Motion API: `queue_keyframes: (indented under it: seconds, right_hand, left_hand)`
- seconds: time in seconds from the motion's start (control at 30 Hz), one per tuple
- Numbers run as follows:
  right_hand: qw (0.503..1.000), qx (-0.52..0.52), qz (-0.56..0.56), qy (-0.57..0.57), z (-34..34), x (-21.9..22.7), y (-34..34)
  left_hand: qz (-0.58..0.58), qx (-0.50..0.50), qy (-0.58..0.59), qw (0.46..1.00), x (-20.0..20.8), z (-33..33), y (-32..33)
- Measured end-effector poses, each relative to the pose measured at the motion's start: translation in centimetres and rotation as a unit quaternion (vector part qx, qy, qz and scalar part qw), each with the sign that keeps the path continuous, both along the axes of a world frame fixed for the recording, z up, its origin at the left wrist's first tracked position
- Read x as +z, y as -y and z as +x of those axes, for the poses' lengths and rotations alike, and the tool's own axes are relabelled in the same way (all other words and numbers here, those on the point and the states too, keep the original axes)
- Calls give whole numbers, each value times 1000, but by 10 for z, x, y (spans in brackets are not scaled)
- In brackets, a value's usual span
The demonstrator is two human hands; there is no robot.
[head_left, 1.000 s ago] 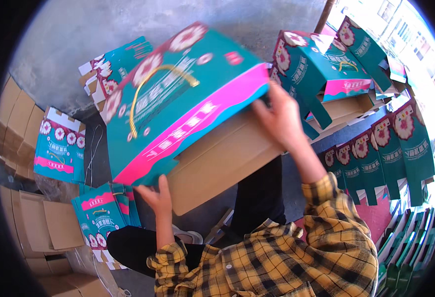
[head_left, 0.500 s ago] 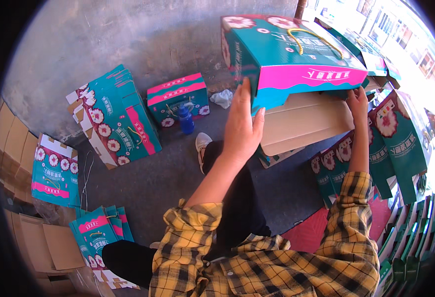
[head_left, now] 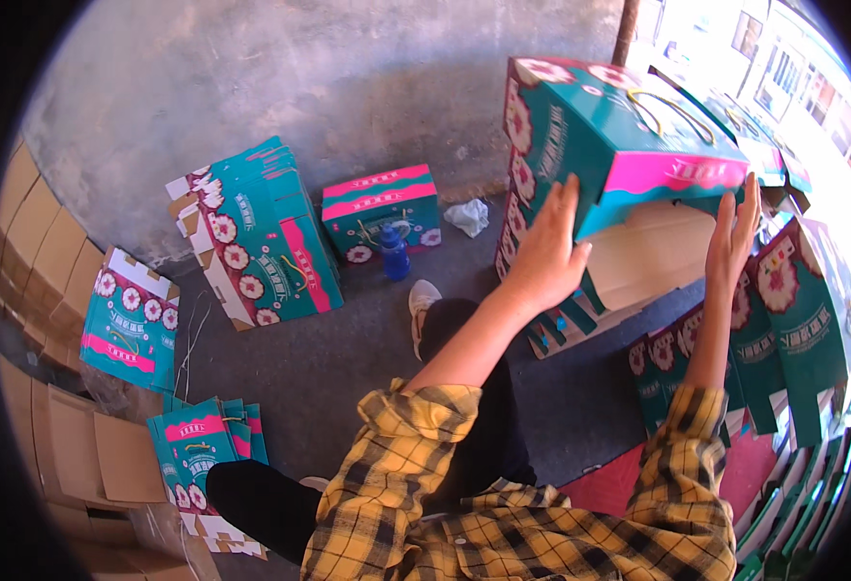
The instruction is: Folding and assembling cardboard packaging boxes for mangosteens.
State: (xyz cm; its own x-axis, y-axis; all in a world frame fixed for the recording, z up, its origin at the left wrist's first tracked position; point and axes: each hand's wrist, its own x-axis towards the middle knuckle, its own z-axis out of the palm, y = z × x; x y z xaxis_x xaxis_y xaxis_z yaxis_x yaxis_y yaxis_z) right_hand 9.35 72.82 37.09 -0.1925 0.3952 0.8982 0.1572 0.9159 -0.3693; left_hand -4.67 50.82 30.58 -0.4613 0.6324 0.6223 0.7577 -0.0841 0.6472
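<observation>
Left grip [head_left: 546,259] and right grip [head_left: 733,230], unclenched, flanked a teal rectangular cardboard box [head_left: 629,160], pink-banded and flower-printed.

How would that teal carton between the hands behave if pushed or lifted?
The teal carton is probably light for its size: it looks like cardboard, seemingly open on its near side. Its straight edges suggest fairly stiff walls, but the brown flap could bend.

Left of the shoe [head_left: 423,302], the floor [head_left: 338,373] gives room to pass; the bottle [head_left: 394,256] stands before 1 small box [head_left: 377,203], and the big carton [head_left: 624,126] blocks the right.
</observation>
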Motion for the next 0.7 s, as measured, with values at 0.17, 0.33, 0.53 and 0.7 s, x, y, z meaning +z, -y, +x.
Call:
queue_keyframes:
  seconds: [0.17,0.33,0.53,0.7]
  right_hand:
    - [979,49,147,131,-31,24,113]
    - [972,-18,165,169,-53,16,94]
    - [970,-34,186,153,-62,8,46]
    - [965,-9,209,160,-57,16,30]
  left_hand:
    - [-53,36,-27,998,-1,5,17]
    - [-85,28,-36,995,-12,28,89]
    - [-222,213,-24,951,-51,44,271]
    - [-287,472,-59,831,-53,86,398]
